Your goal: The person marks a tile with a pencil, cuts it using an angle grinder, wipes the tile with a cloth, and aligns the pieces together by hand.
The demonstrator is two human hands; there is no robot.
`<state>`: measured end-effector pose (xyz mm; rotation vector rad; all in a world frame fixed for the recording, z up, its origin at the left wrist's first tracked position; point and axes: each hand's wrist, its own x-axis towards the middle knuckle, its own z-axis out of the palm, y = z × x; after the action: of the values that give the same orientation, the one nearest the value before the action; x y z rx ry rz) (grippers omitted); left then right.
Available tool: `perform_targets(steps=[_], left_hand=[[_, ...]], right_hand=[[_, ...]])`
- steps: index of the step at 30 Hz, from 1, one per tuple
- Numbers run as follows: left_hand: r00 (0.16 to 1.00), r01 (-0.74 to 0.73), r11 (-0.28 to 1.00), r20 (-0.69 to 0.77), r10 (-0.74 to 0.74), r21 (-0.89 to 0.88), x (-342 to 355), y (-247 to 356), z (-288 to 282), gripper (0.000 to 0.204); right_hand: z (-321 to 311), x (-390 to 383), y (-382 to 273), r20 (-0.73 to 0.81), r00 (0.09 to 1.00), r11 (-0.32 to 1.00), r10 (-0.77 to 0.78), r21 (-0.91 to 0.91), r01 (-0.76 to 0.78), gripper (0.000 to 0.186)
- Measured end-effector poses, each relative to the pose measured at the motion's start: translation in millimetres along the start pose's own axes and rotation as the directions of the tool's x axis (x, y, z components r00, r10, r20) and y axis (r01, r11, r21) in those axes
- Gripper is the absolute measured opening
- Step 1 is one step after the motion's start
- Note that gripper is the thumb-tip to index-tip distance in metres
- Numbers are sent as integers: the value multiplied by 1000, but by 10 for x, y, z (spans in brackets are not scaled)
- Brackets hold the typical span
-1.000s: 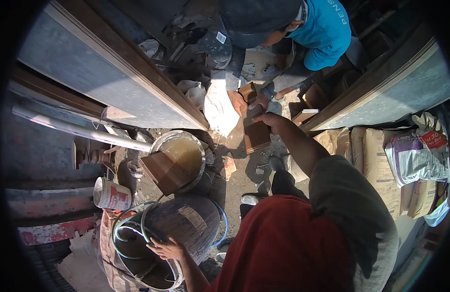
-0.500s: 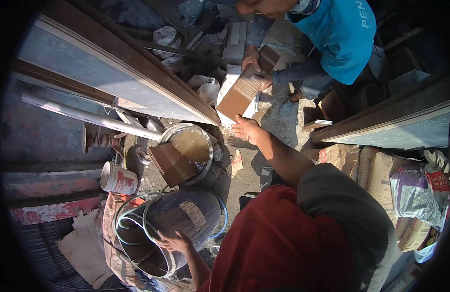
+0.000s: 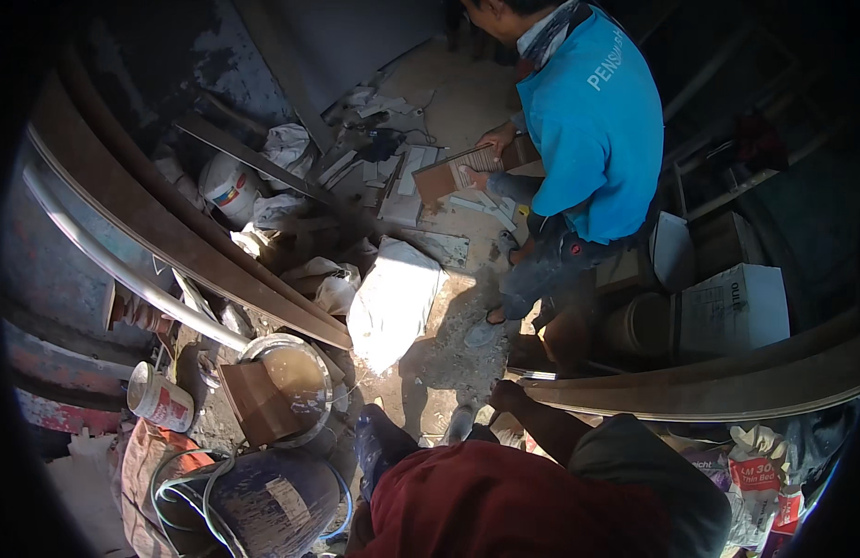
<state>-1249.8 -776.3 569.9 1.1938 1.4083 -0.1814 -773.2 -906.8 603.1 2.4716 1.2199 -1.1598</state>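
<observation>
My right hand (image 3: pixel 509 396) is low in the doorway, beside the end of the brown wooden frame (image 3: pixel 690 395) on the right. It lies in deep shadow; its fingers cannot be made out, and whether it touches the frame is unclear. My left hand is out of view, with only a bit of forearm (image 3: pixel 360 532) showing beside my red shirt. Near that forearm lies a dark blue drum (image 3: pixel 279 498) on its side, looped with a hose. Farther off, a co-worker in a blue shirt (image 3: pixel 593 130) holds a brown ribbed tile (image 3: pixel 453 173) with both hands.
Left of my feet, a brown tile (image 3: pixel 259 402) leans on a round tub of murky water (image 3: pixel 298 377). A white pail (image 3: pixel 160 397) stands beyond it. A white sack (image 3: pixel 393 302) lies in the passage. Boxes (image 3: pixel 735 312) and cement bags (image 3: pixel 755 488) line the right.
The co-worker has drawn back with the brown tile, away from my right hand. My right arm has pulled in toward my body. My left hand has gone from the drum's rim and out of view.
</observation>
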Motion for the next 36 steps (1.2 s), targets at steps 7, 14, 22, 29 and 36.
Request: perform_targets(steps=[7, 14, 22, 29, 36], left_hand=[[982, -96, 992, 169, 81, 79, 871, 1640, 424, 31], [949, -175, 963, 297, 109, 203, 2193, 3340, 516, 31], [956, -229, 936, 240, 166, 266, 3044, 5577, -180, 32], [984, -158, 961, 116, 135, 228, 3493, 6646, 68, 34], [997, -71, 994, -18, 73, 87, 3753, 7201, 780, 35]], right_hand=[[376, 324, 996, -27, 954, 944, 298, 153, -291, 47], [95, 720, 1737, -105, 961, 943, 258, 243, -226, 40], [-607, 595, 1790, 153, 949, 957, 275, 48, -285, 40], [-1114, 1266, 1925, 211, 935, 748, 285, 560, -355, 40], [-3720, 2408, 3152, 628, 777, 425, 47, 691, -585, 46]])
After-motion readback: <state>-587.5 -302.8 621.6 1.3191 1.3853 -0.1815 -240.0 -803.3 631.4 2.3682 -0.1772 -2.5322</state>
